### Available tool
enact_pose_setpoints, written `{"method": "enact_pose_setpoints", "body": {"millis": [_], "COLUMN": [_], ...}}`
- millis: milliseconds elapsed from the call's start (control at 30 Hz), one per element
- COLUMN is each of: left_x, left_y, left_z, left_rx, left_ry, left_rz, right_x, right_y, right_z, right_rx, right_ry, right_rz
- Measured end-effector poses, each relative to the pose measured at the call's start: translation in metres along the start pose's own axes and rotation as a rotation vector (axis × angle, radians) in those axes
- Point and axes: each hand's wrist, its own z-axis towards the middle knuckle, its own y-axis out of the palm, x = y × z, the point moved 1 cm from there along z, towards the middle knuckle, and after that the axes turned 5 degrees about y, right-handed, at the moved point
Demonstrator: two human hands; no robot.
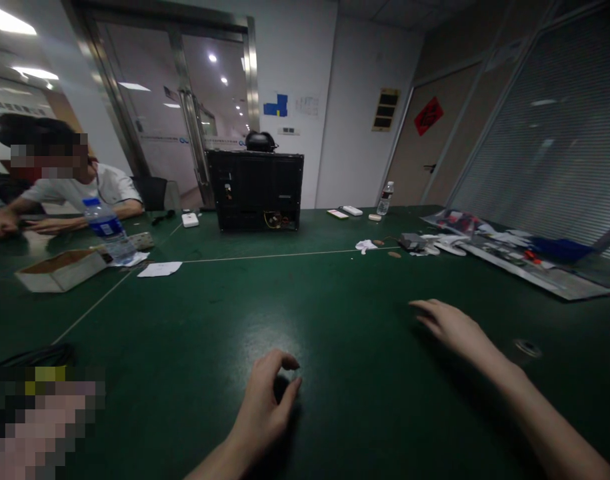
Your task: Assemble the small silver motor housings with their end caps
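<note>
My left hand [269, 400] hovers low over, or rests on, the green tabletop [335, 313] at bottom centre; I cannot tell which. Its fingers curl toward the thumb, a gap stays between them, and it holds nothing. Farther right, my right hand [447, 323] reaches in from the lower right corner with loosely bent fingers apart from the thumb. Nothing shows in its grasp. Close to the right forearm is a small round metal fitting [527, 348] in the table. A crumpled white tissue [366, 246] lies beyond my right hand.
At the far side stands a black box-like device [257, 190] with exposed wires. To the left are a blue-capped water bottle [107, 230], an open cardboard box [62, 273] and a seated person [92, 183]. Clutter covers a board [549, 277] on the right, near another bottle [385, 199].
</note>
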Motion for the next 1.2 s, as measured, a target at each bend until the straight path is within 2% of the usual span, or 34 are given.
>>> {"method": "enact_pose_setpoints", "body": {"millis": [100, 233, 300, 400, 533, 733, 967, 1067, 1133, 1200], "left_x": [0.000, -0.001, -0.001, -0.001, -0.001, -0.003, -0.007, -0.004, 0.004, 0.018], "left_y": [0.000, 0.000, -0.001, -0.003, -0.005, -0.005, -0.004, -0.005, -0.011, -0.027], "left_z": [0.000, -0.001, -0.002, -0.004, -0.006, -0.005, -0.010, -0.007, -0.002, 0.001], "left_rx": [-0.011, -0.006, 0.014, 0.057, 0.088, 0.107, 0.120, 0.139, 0.199, 0.305], "left_ry": [-0.011, -0.009, -0.010, -0.029, -0.022, -0.025, -0.069, -0.063, -0.038, 0.019], "left_rz": [0.003, -0.018, -0.049, -0.088, -0.121, -0.165, -0.172, -0.185, -0.205, -0.242], "right_x": [-0.079, -0.170, -0.201, -0.227, -0.235, -0.232, -0.228, -0.226, -0.215, -0.192], "right_y": [-0.017, -0.027, -0.024, -0.012, 0.001, 0.010, 0.007, -0.011, -0.028, -0.041], "right_z": [-0.021, -0.060, -0.077, -0.094, -0.099, -0.096, -0.095, -0.092, -0.094, -0.105], "right_rx": [-0.062, -0.160, -0.210, -0.231, -0.215, -0.211, -0.264, -0.178, -0.042, 0.115], "right_ry": [-0.246, -0.497, -0.605, -0.753, -0.771, -0.785, -0.727, -0.697, -0.660, -0.594], "right_rz": [0.282, 0.381, 0.356, 0.291, 0.339, 0.614, 0.590, 0.616, 0.654, 0.697]}}
